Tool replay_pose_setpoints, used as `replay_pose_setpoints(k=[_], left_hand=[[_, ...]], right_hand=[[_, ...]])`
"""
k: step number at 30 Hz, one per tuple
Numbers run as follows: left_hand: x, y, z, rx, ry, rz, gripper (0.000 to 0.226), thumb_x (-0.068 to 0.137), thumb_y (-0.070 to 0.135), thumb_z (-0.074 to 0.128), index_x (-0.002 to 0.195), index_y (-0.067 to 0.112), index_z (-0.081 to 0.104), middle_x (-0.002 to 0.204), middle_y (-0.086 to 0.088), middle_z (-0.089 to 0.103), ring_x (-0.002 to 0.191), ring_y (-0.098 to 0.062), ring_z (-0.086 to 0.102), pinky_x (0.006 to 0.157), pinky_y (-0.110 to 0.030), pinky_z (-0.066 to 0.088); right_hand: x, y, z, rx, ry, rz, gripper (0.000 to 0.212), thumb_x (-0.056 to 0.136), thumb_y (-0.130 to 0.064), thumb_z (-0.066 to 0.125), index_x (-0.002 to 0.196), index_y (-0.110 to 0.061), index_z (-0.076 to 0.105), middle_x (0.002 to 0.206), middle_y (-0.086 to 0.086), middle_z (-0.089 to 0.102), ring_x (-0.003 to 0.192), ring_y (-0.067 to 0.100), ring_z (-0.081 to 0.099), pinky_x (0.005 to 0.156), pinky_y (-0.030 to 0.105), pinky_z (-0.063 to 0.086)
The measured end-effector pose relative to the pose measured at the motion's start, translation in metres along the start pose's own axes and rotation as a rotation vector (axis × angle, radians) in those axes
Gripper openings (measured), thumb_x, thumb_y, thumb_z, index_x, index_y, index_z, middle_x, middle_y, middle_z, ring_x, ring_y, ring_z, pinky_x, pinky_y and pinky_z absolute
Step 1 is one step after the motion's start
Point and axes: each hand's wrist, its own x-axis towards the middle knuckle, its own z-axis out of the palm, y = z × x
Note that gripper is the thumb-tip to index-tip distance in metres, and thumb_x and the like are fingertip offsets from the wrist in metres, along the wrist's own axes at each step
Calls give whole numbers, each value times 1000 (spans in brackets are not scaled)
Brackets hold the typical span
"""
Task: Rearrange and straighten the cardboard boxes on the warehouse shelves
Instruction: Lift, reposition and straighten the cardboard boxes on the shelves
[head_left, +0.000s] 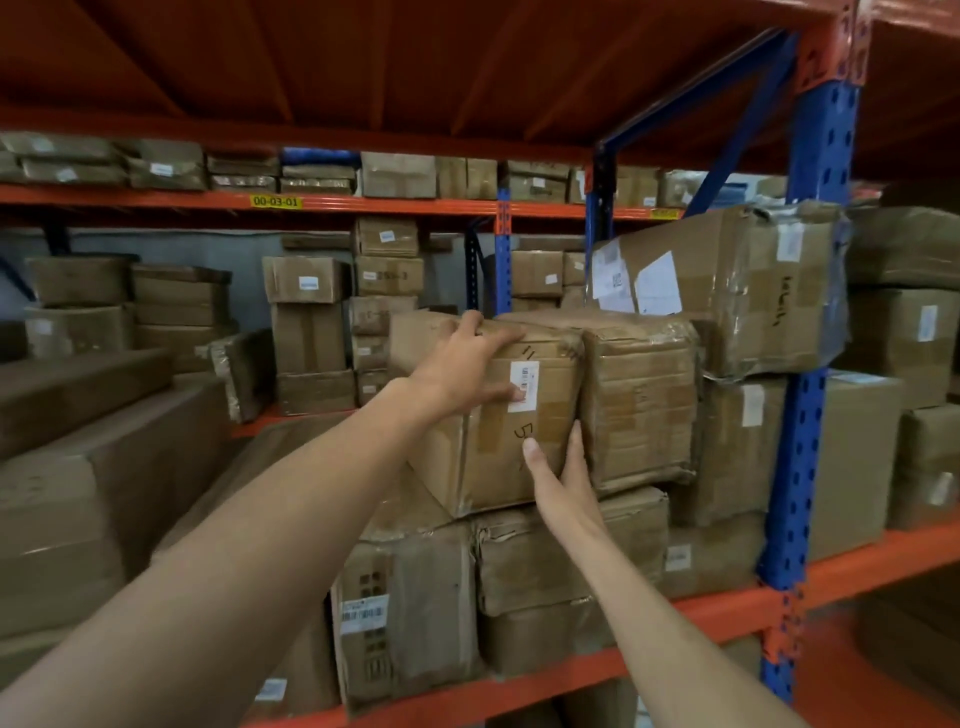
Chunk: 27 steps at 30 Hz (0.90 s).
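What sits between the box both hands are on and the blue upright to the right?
In the head view, a tape-wrapped box sits directly beside the held box, then a taller labelled carton before the blue upright.

My right fingertips (575, 441) hidden in the gap between the held box (493, 415) and taped box (641, 400). Barcode label (523, 387) print too small to read. Both forearms cut off by bottom edge.

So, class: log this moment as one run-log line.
left hand grips labelled cardboard box top | right hand presses its right edge | box tilted on stack
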Motion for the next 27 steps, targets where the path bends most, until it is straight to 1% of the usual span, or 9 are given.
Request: replay_pose_setpoints(k=[2, 7, 11, 14, 17, 20, 22, 24, 27], left_hand=[[-5, -3, -2, -15, 45, 7, 81, 85, 48, 77, 155, 36, 39, 158, -12, 26, 144, -38, 28, 117, -54, 33], [-35, -21, -20, -108, 122, 2, 73, 83, 38, 82, 148, 26, 52, 154, -10, 37, 141, -30, 36, 118, -47, 33], [-65, -24, -35, -109, 150, 7, 73, 83, 35, 82, 148, 21, 53, 154, -9, 39, 140, -29, 39, 117, -44, 34], [-82, -20, -44, -75, 167, 49, 72, 83, 33, 82, 147, 20, 53, 150, -9, 44, 137, -28, 42, 114, -42, 35], [-86, -11, -55, -23, 117, 86, 72, 79, 37, 84, 143, 25, 53, 141, -8, 47, 129, -31, 47, 108, -47, 42], [-70, 3, -67, 316, 10, 95, 93, 73, 56, 83, 150, 32, 38, 143, -13, 42, 129, -39, 47, 98, -52, 49], [-55, 11, -69, 562, -79, 115, 113, 71, 65, 80, 158, 45, 12, 153, -18, 30, 140, -46, 33, 100, -60, 45], [-42, 15, -71, 611, -208, 157, 128, 68, 66, 82, 154, 56, -11, 158, -19, 19, 143, -49, 25, 102, -64, 42], [-29, 13, -79, 617, -340, 241, 143, 55, 73, 83, 138, 66, -32, 166, -18, -1, 133, -52, 43, 97, -59, 50]], right_hand=[[1, -4, 6, 34, 10, 0, 96, 94, -73, 52, 163, -45, -8, 173, -4, 8, 156, 26, 20, 123, 47, 20], [-28, -12, 37, 40, 55, -73, 95, 97, -66, 55, 163, -45, -10, 168, -5, 14, 152, 27, 18, 120, 50, 23], [-60, -22, 55, 60, 157, -111, 90, 98, -63, 54, 163, -46, -6, 168, -4, 12, 151, 27, 12, 119, 54, 23], [-84, -22, 58, 112, 219, -144, 85, 98, -61, 56, 163, -47, 3, 166, -4, 15, 152, 21, 13, 119, 51, 24], [-102, -19, 55, 152, 245, -156, 82, 99, -60, 57, 161, -53, 5, 166, -5, 16, 154, 21, 15, 120, 50, 25], [-109, -21, 53, 195, 262, -130, 80, 99, -59, 57, 159, -58, 4, 169, -4, 14, 156, 24, 14, 121, 55, 22], [-116, -22, 60, 226, 294, -67, 79, 99, -62, 56, 156, -63, 2, 172, -5, 8, 158, 26, 10, 120, 58, 21], [-126, -18, 73, 272, 322, 11, 80, 96, -65, 56, 152, -69, -1, 173, -9, -1, 157, 28, 12, 118, 59, 25], [-142, -7, 98, 366, 308, 60, 88, 87, -72, 58, 149, -74, -5, 172, -11, -7, 142, 30, 44, 110, 55, 45]])
